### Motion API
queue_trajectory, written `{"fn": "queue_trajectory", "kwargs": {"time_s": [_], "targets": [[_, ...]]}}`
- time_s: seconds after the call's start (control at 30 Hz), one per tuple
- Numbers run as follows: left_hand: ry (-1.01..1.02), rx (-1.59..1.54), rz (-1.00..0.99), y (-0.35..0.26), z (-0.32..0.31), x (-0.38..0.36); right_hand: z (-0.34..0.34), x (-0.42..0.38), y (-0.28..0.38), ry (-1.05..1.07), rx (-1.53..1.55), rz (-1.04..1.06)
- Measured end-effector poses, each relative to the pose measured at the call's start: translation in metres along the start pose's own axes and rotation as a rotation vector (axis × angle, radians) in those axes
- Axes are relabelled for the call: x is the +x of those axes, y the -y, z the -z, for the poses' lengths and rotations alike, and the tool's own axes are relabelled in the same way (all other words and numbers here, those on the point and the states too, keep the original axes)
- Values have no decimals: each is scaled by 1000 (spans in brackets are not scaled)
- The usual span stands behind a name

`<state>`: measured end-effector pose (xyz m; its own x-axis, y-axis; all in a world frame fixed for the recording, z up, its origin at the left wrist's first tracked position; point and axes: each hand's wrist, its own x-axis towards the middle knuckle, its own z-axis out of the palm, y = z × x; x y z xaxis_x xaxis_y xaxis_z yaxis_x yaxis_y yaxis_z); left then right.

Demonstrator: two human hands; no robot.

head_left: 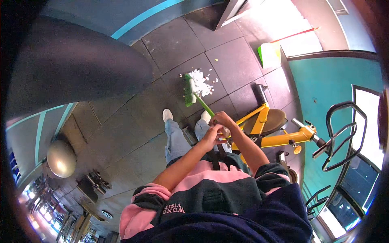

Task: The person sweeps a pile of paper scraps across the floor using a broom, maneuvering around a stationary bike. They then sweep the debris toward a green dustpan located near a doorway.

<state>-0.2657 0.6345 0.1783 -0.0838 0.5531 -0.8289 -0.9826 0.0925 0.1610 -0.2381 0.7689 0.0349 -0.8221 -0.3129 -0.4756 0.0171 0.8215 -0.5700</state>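
A broom [208, 108] with a green handle slants down and away from my body to the floor. Its white-topped head with green bristles [189, 91] is against a pile of white scraps [201, 84]. My right hand [221, 118] is closed around the handle, farther down toward the head. Nearer my waist, my left hand [212, 135] is closed at the upper end of the handle, its fingers partly hidden. My white shoes [167, 115] stand on the dark tiles just short of the broom head.
A green dustpan [269, 55] with a red handle rests by the bright doorway. Yellow exercise bikes [279, 140] stand close on my right. A large dark rounded object [81, 65] fills the upper left. A silver ball [61, 158] and dumbbells [96, 182] are at left.
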Motion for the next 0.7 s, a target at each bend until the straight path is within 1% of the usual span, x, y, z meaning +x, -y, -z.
{"fn": "queue_trajectory", "kwargs": {"time_s": [0.03,0.07,0.1,0.13,0.17,0.23,0.33,0.37,0.4,0.47,0.5,0.57,0.6,0.63,0.67,0.7], "targets": [[36,4,27,4,-1,1,7,-11,6,-71,-89,100],[73,8,55,9,-2,1,-42,-10,-23,-82,407,-160],[68,-39,135,6,-10,-11,-36,-25,-12,-131,480,-154],[67,-41,130,7,-14,-19,-25,-41,3,-180,554,-145],[136,-19,138,10,-16,-27,-18,-54,14,-180,554,-141],[236,0,160,12,-19,-47,-3,-79,38,-160,802,-293],[252,77,215,6,-12,-60,28,-84,80,-169,859,-316],[211,109,282,3,5,-60,15,-67,76,-124,154,247],[211,107,279,4,17,-58,-1,-58,75,-111,146,165],[119,116,253,2,40,-55,-19,-31,78,-87,177,191],[121,99,219,3,51,-50,-30,-19,78,-85,178,196],[93,102,211,0,63,-42,-53,3,69,48,591,-179],[72,104,204,-1,64,-37,-62,9,60,52,592,-180],[65,100,161,2,65,-31,-74,10,45,-13,478,-134],[64,94,164,2,58,-29,-76,10,32,-77,362,-84],[55,89,123,0,50,-24,-74,9,16,-114,124,60]]}}
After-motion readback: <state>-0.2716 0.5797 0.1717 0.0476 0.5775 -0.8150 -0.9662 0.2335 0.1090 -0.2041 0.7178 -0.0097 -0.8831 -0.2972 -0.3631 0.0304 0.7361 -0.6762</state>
